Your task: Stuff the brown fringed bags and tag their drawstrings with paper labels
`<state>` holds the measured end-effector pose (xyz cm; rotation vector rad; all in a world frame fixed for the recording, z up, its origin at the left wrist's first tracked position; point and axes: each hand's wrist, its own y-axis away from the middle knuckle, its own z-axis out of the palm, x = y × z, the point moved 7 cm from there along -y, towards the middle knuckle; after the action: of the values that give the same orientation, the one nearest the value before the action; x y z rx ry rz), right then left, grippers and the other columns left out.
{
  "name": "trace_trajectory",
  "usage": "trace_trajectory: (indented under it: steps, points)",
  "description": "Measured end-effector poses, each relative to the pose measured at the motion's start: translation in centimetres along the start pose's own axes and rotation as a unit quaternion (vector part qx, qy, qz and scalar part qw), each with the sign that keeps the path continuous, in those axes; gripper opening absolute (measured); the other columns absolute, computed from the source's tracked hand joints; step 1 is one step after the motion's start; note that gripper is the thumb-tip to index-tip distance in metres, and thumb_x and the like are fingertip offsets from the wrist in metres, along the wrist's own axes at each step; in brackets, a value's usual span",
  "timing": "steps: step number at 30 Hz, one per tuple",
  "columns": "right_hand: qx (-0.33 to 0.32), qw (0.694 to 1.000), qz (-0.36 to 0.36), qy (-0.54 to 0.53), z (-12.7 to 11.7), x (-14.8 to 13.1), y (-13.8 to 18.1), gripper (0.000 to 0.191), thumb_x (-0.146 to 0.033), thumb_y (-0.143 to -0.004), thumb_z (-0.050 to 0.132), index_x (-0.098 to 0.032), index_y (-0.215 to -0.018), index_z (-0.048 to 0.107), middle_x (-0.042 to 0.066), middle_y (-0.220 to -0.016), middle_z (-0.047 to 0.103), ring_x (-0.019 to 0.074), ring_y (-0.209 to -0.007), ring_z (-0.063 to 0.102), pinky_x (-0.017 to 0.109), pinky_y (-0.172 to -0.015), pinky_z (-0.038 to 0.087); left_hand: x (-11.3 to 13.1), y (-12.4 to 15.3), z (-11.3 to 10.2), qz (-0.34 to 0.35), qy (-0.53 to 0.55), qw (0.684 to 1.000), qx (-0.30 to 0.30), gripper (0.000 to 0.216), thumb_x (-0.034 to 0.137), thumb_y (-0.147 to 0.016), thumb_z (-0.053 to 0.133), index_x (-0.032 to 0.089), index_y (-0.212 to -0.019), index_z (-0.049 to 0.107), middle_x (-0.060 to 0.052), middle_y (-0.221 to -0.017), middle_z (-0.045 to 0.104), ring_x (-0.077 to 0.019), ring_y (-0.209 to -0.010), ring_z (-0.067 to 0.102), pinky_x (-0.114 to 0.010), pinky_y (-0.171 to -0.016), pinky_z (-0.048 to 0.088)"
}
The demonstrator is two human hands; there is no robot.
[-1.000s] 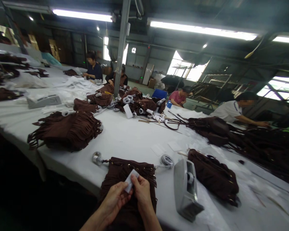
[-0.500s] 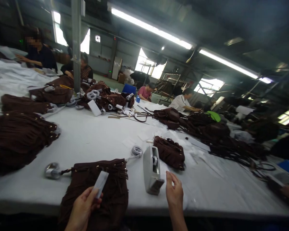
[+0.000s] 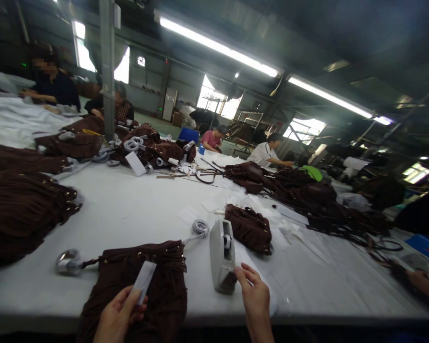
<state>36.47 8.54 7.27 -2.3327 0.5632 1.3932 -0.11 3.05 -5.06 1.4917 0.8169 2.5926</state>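
Observation:
My left hand point(image 3: 119, 309) pinches a narrow white tag point(image 3: 145, 282) between thumb and fingers. Below the tag lies a dark brown fringed bag point(image 3: 139, 257) with gold eyelets, spread on the table's near edge. A wrapped coil point(image 3: 68, 262) extends from the bag's left corner, and another wrapped coil point(image 3: 200, 227) lies beyond its right corner. My right hand point(image 3: 253, 295) is at the front end of a grey tape dispenser point(image 3: 219, 257), thumb and forefinger close together by its cutting edge. Whatever lies between those fingertips is too small to make out.
Behind the dispenser sits a smaller brown bag point(image 3: 248, 228). More brown bags point(image 3: 25, 205) are piled at left, with dark straps point(image 3: 343, 224) at right. A metal post point(image 3: 108, 71) rises beyond the white table point(image 3: 128, 205). Another person's hand point(image 3: 423, 284) is at the right edge; several people work farther back.
My right hand has moved left to the front end of the tape dispenser, from a spot just right of it. My left hand still holds the tag over the bag. The view has shifted slightly.

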Motion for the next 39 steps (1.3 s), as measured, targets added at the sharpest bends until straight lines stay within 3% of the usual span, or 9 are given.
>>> trace_trajectory:
  steps: [3, 9, 14, 17, 20, 24, 27, 31, 39]
  points:
    - [0.004, 1.000, 0.005, 0.002, -0.4, 1.1, 2.1, 0.042, -0.056, -0.063, 0.065, -0.016, -0.071, 0.075, 0.013, -0.107, 0.067, 0.0294, -0.098, 0.060, 0.033, -0.078, 0.048, -0.1, 0.0, -0.2, -0.002, 0.006, 1.000, 0.007, 0.057, 0.046, -0.056, 0.082, 0.009, -0.095, 0.061, -0.005, -0.072, 0.071, -0.0168, -0.061, 0.063, -0.025, -0.052, 0.052]
    - [-0.032, 0.994, 0.091, -0.057, 2.0, 5.3, 3.7, 0.054, -0.063, -0.061, 0.065, -0.012, -0.078, 0.072, 0.006, -0.061, 0.065, 0.0197, -0.055, 0.057, 0.029, -0.049, 0.043, -0.1, 0.1, -0.3, -0.003, -0.003, 1.000, 0.008, 0.058, 0.046, -0.057, 0.081, 0.009, -0.097, 0.061, -0.006, -0.074, 0.071, -0.0170, -0.062, 0.063, -0.025, -0.053, 0.053]
    - [-0.050, 0.996, 0.073, 0.001, 2.4, 6.4, 4.1, 0.057, -0.068, -0.063, 0.059, -0.013, -0.064, 0.069, 0.004, -0.050, 0.060, 0.0191, -0.049, 0.053, 0.029, -0.047, 0.041, 0.1, 0.2, -0.2, 0.014, -0.011, 1.000, 0.015, 0.056, 0.048, -0.058, 0.080, 0.009, -0.094, 0.062, -0.006, -0.072, 0.070, -0.0166, -0.060, 0.063, -0.025, -0.052, 0.052]
    - [-0.092, 0.995, 0.018, 0.026, 3.3, 4.0, 5.3, 0.054, -0.065, -0.068, 0.058, -0.014, -0.078, 0.072, 0.007, -0.065, 0.068, 0.0233, -0.065, 0.061, 0.030, -0.059, 0.047, 1.0, 0.6, 0.4, 0.049, -0.027, 0.998, 0.014, 0.051, 0.049, -0.062, 0.076, 0.010, -0.092, 0.063, -0.005, -0.070, 0.070, -0.0162, -0.058, 0.062, -0.024, -0.051, 0.052]
    - [-0.204, 0.977, -0.056, 0.028, 6.6, -1.1, 7.4, 0.045, -0.058, -0.075, 0.057, -0.016, -0.084, 0.071, 0.006, -0.074, 0.069, 0.0221, -0.072, 0.061, 0.028, -0.067, 0.047, 2.3, 1.2, 1.2, 0.087, -0.039, 0.995, 0.017, 0.046, 0.050, -0.064, 0.074, 0.011, -0.088, 0.065, -0.004, -0.066, 0.068, -0.0154, -0.054, 0.061, -0.024, -0.049, 0.051]
    - [-0.388, 0.907, -0.163, 0.007, 12.6, -8.7, 11.2, 0.036, -0.048, -0.086, 0.051, -0.017, -0.080, 0.069, 0.003, -0.072, 0.068, 0.0177, -0.069, 0.059, 0.024, -0.064, 0.043, 3.4, 1.6, 1.7, 0.106, -0.050, 0.993, 0.029, 0.045, 0.051, -0.065, 0.072, 0.012, -0.085, 0.065, -0.004, -0.064, 0.067, -0.0153, -0.053, 0.060, -0.024, -0.048, 0.050]
    - [-0.465, 0.859, -0.213, 0.003, 16.2, -12.0, 13.0, 0.033, -0.040, -0.088, 0.048, -0.016, -0.078, 0.069, 0.003, -0.074, 0.068, 0.0156, -0.069, 0.059, 0.023, -0.065, 0.042, 3.6, 1.7, 1.8, 0.121, -0.054, 0.991, 0.021, 0.044, 0.051, -0.067, 0.070, 0.012, -0.087, 0.064, -0.004, -0.067, 0.067, -0.0149, -0.054, 0.060, -0.023, -0.049, 0.050]
    - [-0.498, 0.832, -0.239, 0.058, 20.0, -12.3, 13.3, 0.030, -0.033, -0.086, 0.050, -0.014, -0.070, 0.068, 0.002, -0.067, 0.067, 0.0128, -0.061, 0.055, 0.021, -0.056, 0.036, 3.4, 1.4, 1.7, 0.133, -0.047, 0.990, 0.012, 0.043, 0.050, -0.069, 0.069, 0.012, -0.089, 0.064, -0.004, -0.068, 0.067, -0.0138, -0.053, 0.059, -0.023, -0.048, 0.049]
    - [-0.426, 0.872, -0.196, 0.140, 21.7, -10.7, 12.2, 0.033, -0.035, -0.075, 0.058, -0.014, -0.050, 0.064, 0.001, -0.049, 0.060, 0.0112, -0.048, 0.050, 0.022, -0.045, 0.028, 2.6, 1.2, 1.6, 0.135, -0.048, 0.990, 0.005, 0.043, 0.048, -0.072, 0.068, 0.011, -0.093, 0.064, -0.004, -0.072, 0.068, -0.0144, -0.056, 0.060, -0.022, -0.052, 0.050]
